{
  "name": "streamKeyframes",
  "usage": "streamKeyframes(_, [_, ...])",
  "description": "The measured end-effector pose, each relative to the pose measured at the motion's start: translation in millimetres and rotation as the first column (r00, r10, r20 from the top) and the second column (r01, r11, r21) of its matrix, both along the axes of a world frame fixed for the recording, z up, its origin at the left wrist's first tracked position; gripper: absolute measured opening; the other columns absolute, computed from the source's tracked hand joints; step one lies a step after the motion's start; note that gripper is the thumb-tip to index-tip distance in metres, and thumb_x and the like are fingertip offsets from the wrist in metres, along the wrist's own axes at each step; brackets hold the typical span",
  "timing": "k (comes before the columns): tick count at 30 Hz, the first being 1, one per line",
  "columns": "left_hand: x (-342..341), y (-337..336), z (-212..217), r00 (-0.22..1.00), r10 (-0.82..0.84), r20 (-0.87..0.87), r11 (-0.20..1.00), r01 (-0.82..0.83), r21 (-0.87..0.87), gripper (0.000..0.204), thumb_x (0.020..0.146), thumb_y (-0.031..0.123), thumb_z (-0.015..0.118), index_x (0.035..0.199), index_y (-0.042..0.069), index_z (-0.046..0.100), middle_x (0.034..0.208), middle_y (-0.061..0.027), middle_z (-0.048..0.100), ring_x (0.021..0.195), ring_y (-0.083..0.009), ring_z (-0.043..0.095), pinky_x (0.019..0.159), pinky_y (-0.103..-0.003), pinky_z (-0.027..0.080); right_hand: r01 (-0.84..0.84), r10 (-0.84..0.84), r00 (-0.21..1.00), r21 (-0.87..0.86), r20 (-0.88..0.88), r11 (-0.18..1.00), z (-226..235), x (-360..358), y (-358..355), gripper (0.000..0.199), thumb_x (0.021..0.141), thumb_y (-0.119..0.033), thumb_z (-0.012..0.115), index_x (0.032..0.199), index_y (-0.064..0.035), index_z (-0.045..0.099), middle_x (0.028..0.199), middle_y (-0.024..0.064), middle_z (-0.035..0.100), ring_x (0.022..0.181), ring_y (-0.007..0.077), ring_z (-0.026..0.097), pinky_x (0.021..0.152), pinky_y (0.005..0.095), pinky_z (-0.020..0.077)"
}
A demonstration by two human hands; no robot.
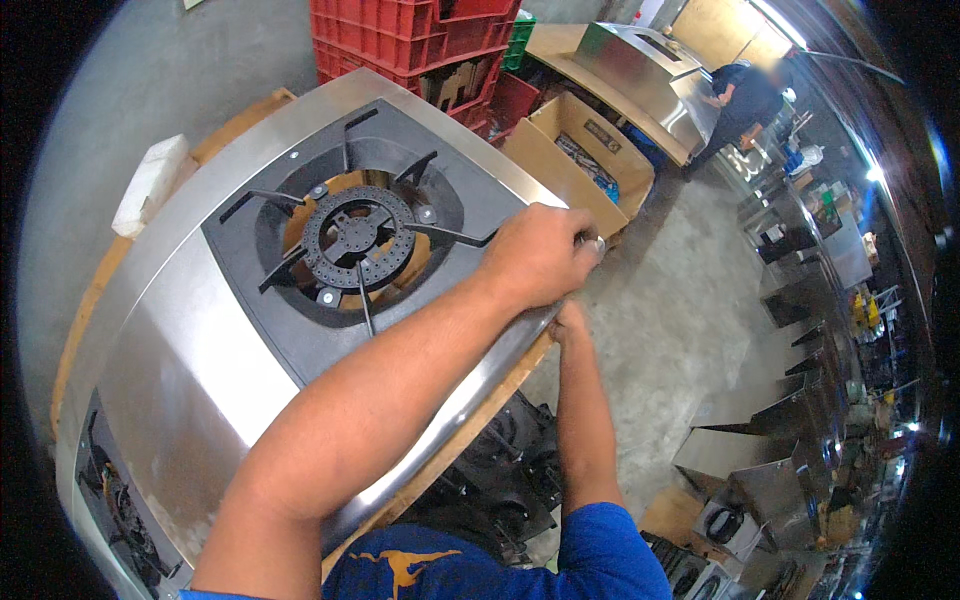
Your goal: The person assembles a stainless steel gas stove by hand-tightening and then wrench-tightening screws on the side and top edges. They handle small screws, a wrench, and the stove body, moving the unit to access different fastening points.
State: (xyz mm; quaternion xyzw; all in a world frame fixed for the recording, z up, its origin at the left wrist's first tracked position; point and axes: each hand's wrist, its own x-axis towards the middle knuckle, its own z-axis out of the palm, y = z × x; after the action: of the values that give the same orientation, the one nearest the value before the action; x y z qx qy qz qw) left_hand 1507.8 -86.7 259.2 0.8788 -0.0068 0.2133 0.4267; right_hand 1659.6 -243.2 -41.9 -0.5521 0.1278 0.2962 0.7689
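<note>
A steel-topped gas stove [190, 330] lies across a wooden-edged table in front of me. Its black burner ring [358, 236] sits in a dark recessed panel, with several black pan-support arms around it. My left forearm crosses over the panel. At the stove's edge my left hand [540, 256] is closed, its fingers curled round a small silvery round part [597, 245], mostly covered by the hand. Just below it, my right hand [569, 322] is at the underside of that edge. Its fingers are largely hidden, so I cannot tell what they touch.
Red crates [412, 40] are stacked beyond the stove, with an open cardboard box [565, 165] beside them. A white foam block [150, 185] lies at the left by the wall. Another person [745, 105] works at the far right. Several sheet-metal pieces [745, 450] stand on the floor.
</note>
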Motion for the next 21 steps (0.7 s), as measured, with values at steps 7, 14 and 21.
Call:
streamKeyframes(7, [0,1,0,0.999,0.007,0.042,0.999,-0.01,0.053,0.027,0.081,0.025,0.066,0.095,0.002,0.07,0.085,-0.0239,0.069,0.081,-0.0416,0.067,0.077,-0.048,0.053,0.238,-0.2,0.904,-0.057,0.378,0.97,-3,-26,-12,0.02,0.098,-0.015,0.056,0.113,-0.0017,0.054,0.089,0.0103,0.064,0.08,0.0216,0.062,0.073,0.0374,0.0519])
streamKeyframes(14, [2,1,-1,0.999,0.014,0.03,0.998,-0.016,0.062,0.024,0.081,0.023,0.063,0.092,0.003,0.072,0.083,-0.0229,0.069,0.081,-0.0413,0.067,0.079,-0.049,0.053,0.375,-0.142,0.67,-0.167,0.729,0.912,5,-80,-19,0.018,0.1,-0.015,0.056,0.11,-0.0025,0.047,0.09,0.0095,0.062,0.072,0.0179,0.064,0.063,0.0328,0.0565])
streamKeyframes(21, [3,1,-2,0.999,-0.001,0.033,0.997,-0.001,0.071,0.026,0.081,0.024,0.065,0.093,0.002,0.07,0.084,-0.0234,0.068,0.081,-0.0413,0.067,0.076,-0.048,0.053,0.246,-0.128,0.859,-0.181,0.496,0.952,25,-78,-24,0.026,0.099,-0.013,0.056,0.12,-0.0012,0.049,0.095,0.0109,0.065,0.078,0.0188,0.067,0.065,0.0325,0.0589])
